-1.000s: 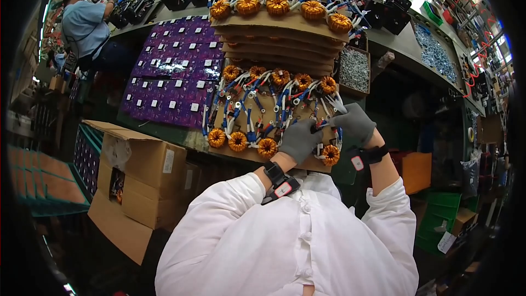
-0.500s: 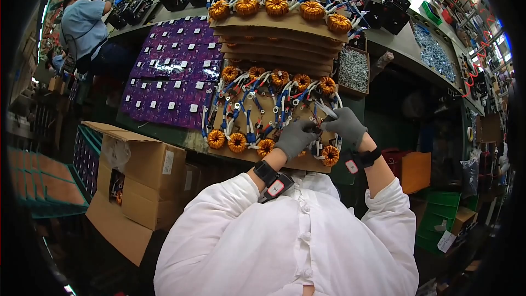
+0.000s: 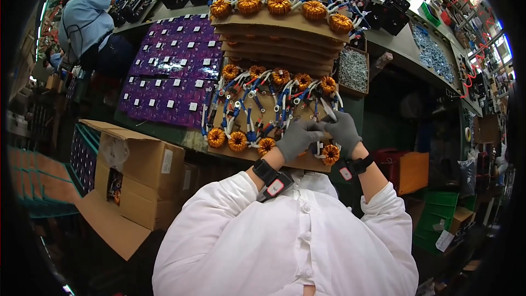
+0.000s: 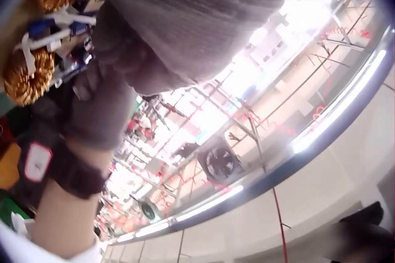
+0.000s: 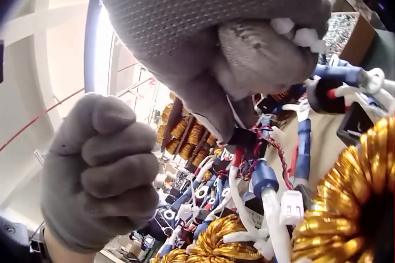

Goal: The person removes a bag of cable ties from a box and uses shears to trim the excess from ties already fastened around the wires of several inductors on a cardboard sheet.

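Note:
Both hands wear grey gloves and meet over the near right end of a cardboard sheet of copper-wound toroid coils. The right hand grips a small bundle of white cable ties; their blocky ends stick out of its curled fingers in the right wrist view. Its fingertips come right down to a small black part with red and white leads. Beside it, the left hand is curled into a fist, with no object showing in it. Blue-sleeved wires with ring terminals lie under the hands.
Behind the sheet rises a stack of cardboard layers topped with more coils. Purple panels lie to the left, and a box of small metal parts stands at the right. An open carton is below left. Another person sits far left.
The right hand has moved left and in close to the left hand, and the white ties have swung more upright. The left hand has barely shifted. The far person has leaned toward the bench.

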A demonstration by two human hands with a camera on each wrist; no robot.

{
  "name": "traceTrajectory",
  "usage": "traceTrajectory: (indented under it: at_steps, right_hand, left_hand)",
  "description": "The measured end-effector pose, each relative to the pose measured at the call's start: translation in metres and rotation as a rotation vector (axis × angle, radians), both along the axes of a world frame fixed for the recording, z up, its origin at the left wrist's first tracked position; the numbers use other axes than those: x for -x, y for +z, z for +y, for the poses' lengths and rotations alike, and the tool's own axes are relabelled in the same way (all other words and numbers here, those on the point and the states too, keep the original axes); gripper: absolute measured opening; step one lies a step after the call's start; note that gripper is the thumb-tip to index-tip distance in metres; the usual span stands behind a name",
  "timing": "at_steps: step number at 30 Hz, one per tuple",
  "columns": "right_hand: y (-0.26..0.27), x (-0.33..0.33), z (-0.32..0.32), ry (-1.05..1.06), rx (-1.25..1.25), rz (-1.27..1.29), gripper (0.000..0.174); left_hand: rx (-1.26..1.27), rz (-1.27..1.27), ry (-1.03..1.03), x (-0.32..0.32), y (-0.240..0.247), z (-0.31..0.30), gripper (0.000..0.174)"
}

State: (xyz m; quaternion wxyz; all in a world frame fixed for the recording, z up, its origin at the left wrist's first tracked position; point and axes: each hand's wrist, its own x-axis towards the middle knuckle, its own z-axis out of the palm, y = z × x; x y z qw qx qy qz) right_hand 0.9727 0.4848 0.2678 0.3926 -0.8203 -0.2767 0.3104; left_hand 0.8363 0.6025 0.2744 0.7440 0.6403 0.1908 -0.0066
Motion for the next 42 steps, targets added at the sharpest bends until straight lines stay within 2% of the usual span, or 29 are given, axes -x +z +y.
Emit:
traceTrajectory:
  at_steps: [1,3,4,6,7,9,13,15,19,21,22,24,25,26,28,30,32,36,38,40,42]
  right_hand:
    - [-0.009,-0.001,-0.002,-0.001,0.0,0.002,0.023]
    - [-0.017,-0.002,-0.004,-0.1,-0.246,0.296,0.02]
    - [-0.019,-0.004,-0.004,-0.096,-0.245,0.295,0.02]
    - [-0.014,-0.003,-0.005,-0.072,-0.168,0.254,0.018]
    - [-0.011,-0.002,-0.005,-0.074,-0.169,0.253,0.018]
    - [-0.002,0.001,-0.004,-0.07,-0.179,0.301,0.018]
    - [0.018,0.008,-0.005,-0.098,-0.173,0.346,0.02]
    - [0.0,0.008,-0.011,-0.076,-0.208,0.278,0.022]
    - [-0.019,0.013,-0.012,-0.145,-0.324,0.324,0.023]
    - [-0.017,0.014,-0.012,-0.151,-0.337,0.403,0.022]
    - [-0.02,0.011,-0.012,-0.154,-0.338,0.405,0.022]
    - [-0.028,0.007,-0.011,-0.222,-0.323,0.42,0.022]
    - [-0.025,0.007,-0.012,-0.219,-0.321,0.421,0.022]
    - [-0.012,0.01,-0.01,-0.229,-0.323,0.487,0.021]
    - [0.0,0.011,-0.008,-0.238,-0.331,0.552,0.021]
    - [0.002,0.012,-0.009,-0.196,-0.309,0.547,0.019]
    - [0.0,0.016,-0.008,-0.168,-0.314,0.494,0.019]
    - [-0.015,0.016,-0.007,-0.113,-0.305,0.306,0.021]
    - [-0.02,0.019,-0.006,-0.147,-0.337,0.291,0.021]
    - [-0.018,0.021,-0.003,-0.178,-0.374,0.273,0.022]
    - [-0.013,0.022,-0.002,-0.232,-0.343,0.373,0.022]
  left_hand:
    - [0.0,0.002,-0.001,0.003,0.007,-0.002,0.03]
    - [-0.185,0.077,-0.002,0.005,0.023,-0.005,0.03]
    - [-0.185,0.075,0.001,0.004,0.014,-0.002,0.03]
    - [-0.601,0.18,0.079,0.001,-0.011,0.007,0.031]
    - [-0.601,0.179,0.077,-0.002,-0.018,0.007,0.031]
    - [-0.756,0.292,-0.029,-0.009,-0.017,0.005,0.033]
    - [-0.713,0.325,-0.148,-0.016,-0.005,0.012,0.034]
    - [-0.67,0.236,-0.068,-0.013,-0.014,0.011,0.032]
    - [-0.657,0.203,0.04,-0.005,-0.023,0.002,0.031]
    - [-0.436,0.163,0.049,0.0,-0.014,0.003,0.028]
    - [-0.438,0.164,0.046,0.002,-0.009,-0.003,0.028]
    - [-0.334,-0.081,-0.018,0.009,0.02,-0.017,0.026]
    - [-0.47,-0.118,-0.001,0.009,0.02,-0.018,0.026]
    - [-0.47,-0.118,0.006,0.008,0.014,-0.014,0.026]
    - [-0.642,0.204,0.101,0.001,-0.01,0.0,0.029]
    - [-0.677,0.223,0.091,-0.002,-0.018,0.008,0.032]
    - [-0.748,0.246,-0.055,-0.008,-0.021,0.011,0.036]
    - [-0.58,0.298,-0.028,-0.012,-0.015,0.014,0.038]
    - [-0.458,0.253,-0.042,-0.009,-0.02,0.017,0.04]
    - [-0.493,0.253,-0.026,-0.007,-0.022,0.014,0.04]
    - [-0.53,0.248,-0.009,-0.006,-0.022,0.011,0.04]
